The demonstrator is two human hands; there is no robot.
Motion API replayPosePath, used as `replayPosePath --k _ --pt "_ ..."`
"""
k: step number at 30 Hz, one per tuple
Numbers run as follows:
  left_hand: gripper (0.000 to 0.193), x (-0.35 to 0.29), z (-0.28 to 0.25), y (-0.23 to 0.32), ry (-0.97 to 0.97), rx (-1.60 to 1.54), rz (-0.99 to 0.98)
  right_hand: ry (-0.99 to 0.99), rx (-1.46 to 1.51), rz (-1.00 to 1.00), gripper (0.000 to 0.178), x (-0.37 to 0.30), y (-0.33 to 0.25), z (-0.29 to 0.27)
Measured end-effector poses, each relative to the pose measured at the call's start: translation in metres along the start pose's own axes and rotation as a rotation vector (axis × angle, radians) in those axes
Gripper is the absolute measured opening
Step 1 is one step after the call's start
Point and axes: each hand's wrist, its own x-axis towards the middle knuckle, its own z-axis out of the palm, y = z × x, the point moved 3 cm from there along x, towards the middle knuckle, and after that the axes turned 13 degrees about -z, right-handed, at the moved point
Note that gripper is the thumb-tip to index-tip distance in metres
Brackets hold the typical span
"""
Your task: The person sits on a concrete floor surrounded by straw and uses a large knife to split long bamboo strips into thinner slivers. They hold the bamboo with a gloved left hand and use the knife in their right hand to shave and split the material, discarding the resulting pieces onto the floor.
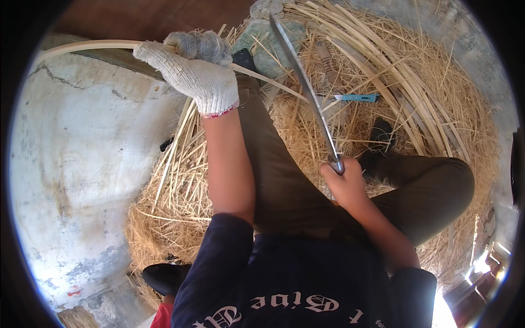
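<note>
My left hand (191, 74), in a white knitted glove with grey wrapping over the fingers, is closed around a long pale strip of split bamboo or cane (93, 47). The strip runs out to the left past the wall and, on the other side, slants down toward the blade. My bare right hand (348, 185) grips a long machete (306, 82) near the base of its blade, which points up and away to the left. Whether strip and blade touch, I cannot tell. Beyond the blade lies a blue utility knife (356, 98) on the shavings.
Long split strips (394, 71) are heaped at the right, with loose shavings (295, 120) spread around my legs. More thin strips (180, 180) lie by the pale wall (87, 153) on the left. A greenish slab (265, 46) sits at the far side. My bent leg (432, 183) extends right.
</note>
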Motion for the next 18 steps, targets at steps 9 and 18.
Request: replayPosePath --k 9,18 --pt "0.078 0.003 -0.008 0.004 -0.031 0.002 0.027 0.029 -0.114 -0.094 0.027 -0.001 -0.004 0.006" --pt "0.077 0.002 -0.011 0.004 0.022 0.022 0.047 -0.025 -0.218 0.015 0.026 0.004 0.012 0.003"
